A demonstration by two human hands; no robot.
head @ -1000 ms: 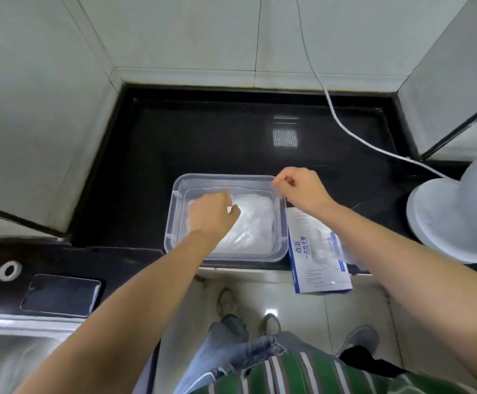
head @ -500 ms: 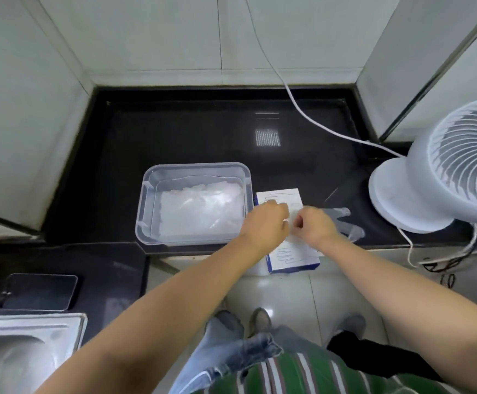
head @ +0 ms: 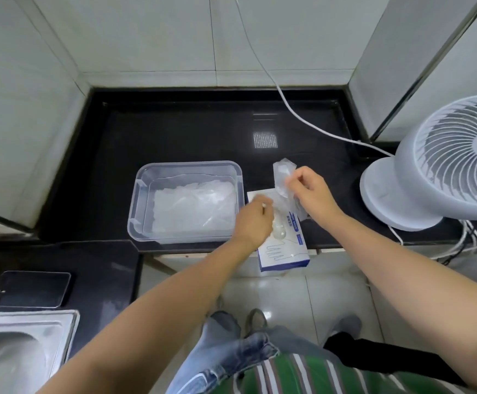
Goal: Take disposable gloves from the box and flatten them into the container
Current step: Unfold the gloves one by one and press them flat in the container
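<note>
A clear plastic container (head: 140,194) sits on the black counter with a layer of flattened clear gloves (head: 194,207) inside. Right of it lies a white and blue glove box (head: 284,253), overhanging the counter's front edge. My right hand (head: 309,191) is raised above the box, pinching a crumpled clear glove (head: 282,176) that stretches down toward the box. My left hand (head: 255,221) rests on the box top with fingers closed; it seems to pinch the glove's lower end, though the blur hides the contact.
A white desk fan (head: 442,166) stands at the right, its cable (head: 288,106) running across the counter's back. A dark phone (head: 31,288) lies on the lower counter at left, beside a steel sink (head: 18,348). Tiled walls enclose the counter.
My right hand has lifted up and back from the box, drawing a clear glove out. My left hand stays on the box. Earlier, both hands were at the container.
</note>
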